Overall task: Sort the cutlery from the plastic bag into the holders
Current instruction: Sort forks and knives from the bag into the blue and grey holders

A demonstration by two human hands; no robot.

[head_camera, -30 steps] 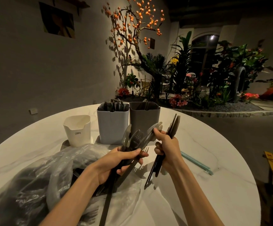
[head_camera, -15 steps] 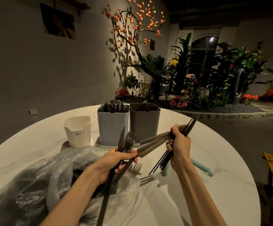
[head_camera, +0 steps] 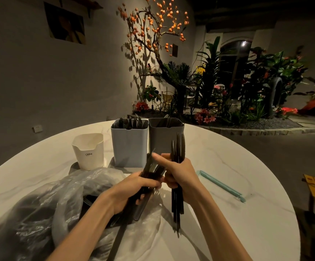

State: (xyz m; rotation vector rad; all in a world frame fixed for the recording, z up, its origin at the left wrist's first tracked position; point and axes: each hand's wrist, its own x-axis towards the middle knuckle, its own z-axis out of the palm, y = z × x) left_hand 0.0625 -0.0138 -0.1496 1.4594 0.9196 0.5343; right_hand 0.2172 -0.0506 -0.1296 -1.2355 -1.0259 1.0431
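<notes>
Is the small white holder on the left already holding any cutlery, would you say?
No, the small white holder shows only its bare pale interior, with nothing sticking out.

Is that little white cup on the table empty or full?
Cannot tell: the white cup stands upright, nothing pokes above its rim, but its inside is hidden from this angle.

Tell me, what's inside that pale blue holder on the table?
Dark fork heads stick up above the rim of the pale blue holder. Its walls hide their handles and anything lower inside.
</notes>
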